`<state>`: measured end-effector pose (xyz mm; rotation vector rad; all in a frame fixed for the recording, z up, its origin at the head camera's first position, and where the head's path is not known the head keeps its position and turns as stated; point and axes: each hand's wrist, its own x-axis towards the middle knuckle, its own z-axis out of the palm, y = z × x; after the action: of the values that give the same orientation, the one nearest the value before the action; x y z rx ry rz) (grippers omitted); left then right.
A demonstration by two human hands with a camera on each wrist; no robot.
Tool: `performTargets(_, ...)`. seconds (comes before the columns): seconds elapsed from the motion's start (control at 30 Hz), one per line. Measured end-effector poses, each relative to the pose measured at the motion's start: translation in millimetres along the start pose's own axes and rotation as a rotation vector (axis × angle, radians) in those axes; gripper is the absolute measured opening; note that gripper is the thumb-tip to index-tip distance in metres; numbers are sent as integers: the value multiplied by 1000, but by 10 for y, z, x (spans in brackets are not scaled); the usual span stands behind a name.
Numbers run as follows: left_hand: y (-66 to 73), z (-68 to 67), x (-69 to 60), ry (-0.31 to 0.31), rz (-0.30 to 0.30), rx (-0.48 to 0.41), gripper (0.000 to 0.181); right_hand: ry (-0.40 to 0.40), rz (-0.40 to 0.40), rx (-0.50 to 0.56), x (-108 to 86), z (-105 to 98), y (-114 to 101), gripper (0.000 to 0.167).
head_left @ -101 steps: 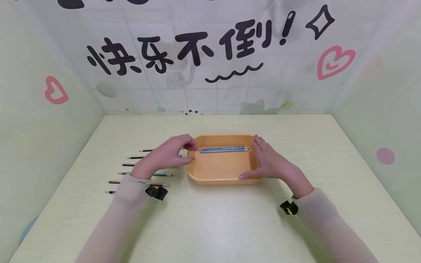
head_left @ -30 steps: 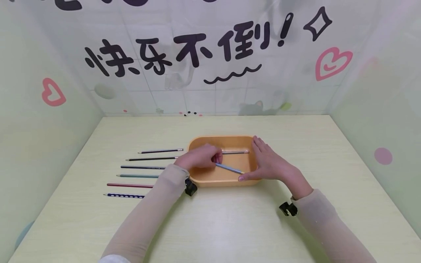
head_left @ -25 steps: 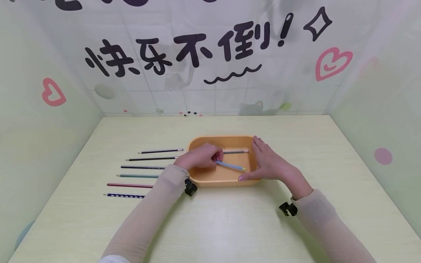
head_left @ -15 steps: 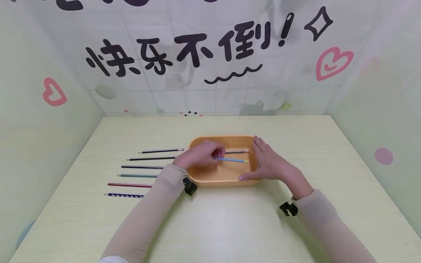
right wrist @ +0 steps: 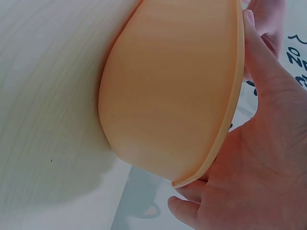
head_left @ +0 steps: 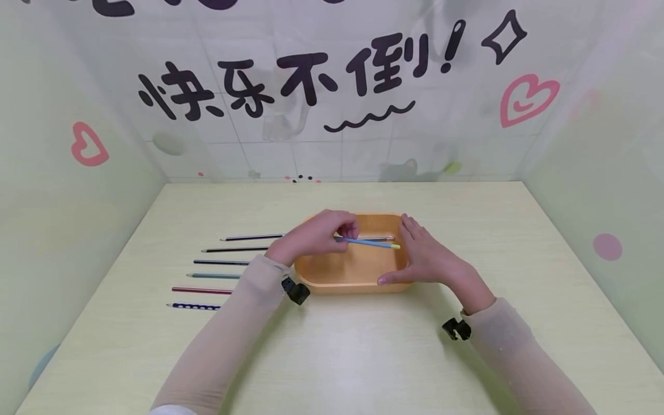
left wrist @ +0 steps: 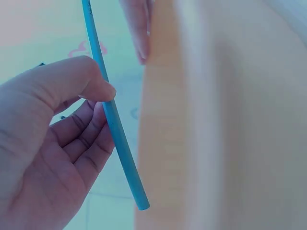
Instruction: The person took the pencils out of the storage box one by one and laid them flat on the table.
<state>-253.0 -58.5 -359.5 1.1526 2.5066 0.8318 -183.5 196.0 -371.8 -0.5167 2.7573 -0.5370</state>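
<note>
In the head view my left hand (head_left: 324, 231) pinches a blue pencil (head_left: 370, 243) with a yellow end above the orange tray (head_left: 353, 287). In the left wrist view, the thumb and fingers hold this blue pencil (left wrist: 125, 151) along its shaft, and its flat end points downward. Behind it another pencil (head_left: 381, 238) lies in the tray, partly hidden by the left hand. My right hand (head_left: 433, 253) rests on the tray's right end, fingers straight at the far corner and thumb on the near rim. From the right wrist, the tray's outer wall (right wrist: 168, 86) fills the middle.
Left of the tray, several pencils lie side by side on the pale table (head_left: 353, 357), including a red pencil (head_left: 202, 290) and a dark spotted pencil (head_left: 194, 306). My left arm covers some of their right ends. A printed sheet (head_left: 332, 155) stands behind the table.
My left hand has come over the tray from its left end and taken up the blue pencil. Lately it has moved back and up, turning the pencil more level. The right hand stays put.
</note>
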Motion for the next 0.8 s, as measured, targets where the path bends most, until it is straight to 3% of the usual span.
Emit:
performTargets(0.37,174,-166,-226,45,73,80,19,5,-5,-8,8,0,4,135)
performTargets(0.53,223,-288,-419,71,76,126,19,4,-8,-12,3,-6,2,134)
performTargets(0.8,151,-413,-810,134,32,201,20,1,-18,4,-3,-5,-2,134)
